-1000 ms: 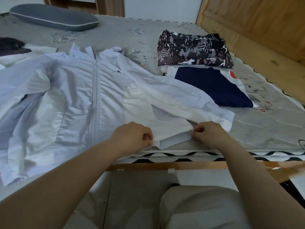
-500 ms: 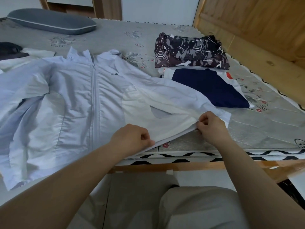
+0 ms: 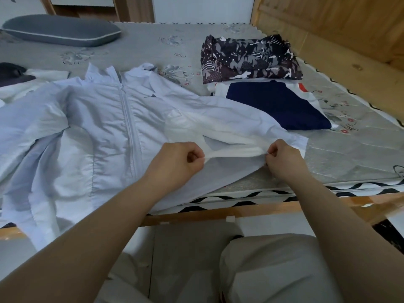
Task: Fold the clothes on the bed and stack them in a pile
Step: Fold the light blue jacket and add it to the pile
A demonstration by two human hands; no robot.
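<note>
The pale blue jacket [image 3: 105, 127] lies spread, zipper up, on the bed [image 3: 349, 158] near its front edge. The left hand [image 3: 175, 162] and right hand [image 3: 284, 160] each pinch its lifted hem, both grips clenched on cloth. Folded clothes [image 3: 251, 57] lie behind.

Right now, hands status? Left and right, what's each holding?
Left hand: closed, pinching the hem of the light blue jacket.
Right hand: closed, pinching the same hem further right, edge lifted off the bed.
</note>
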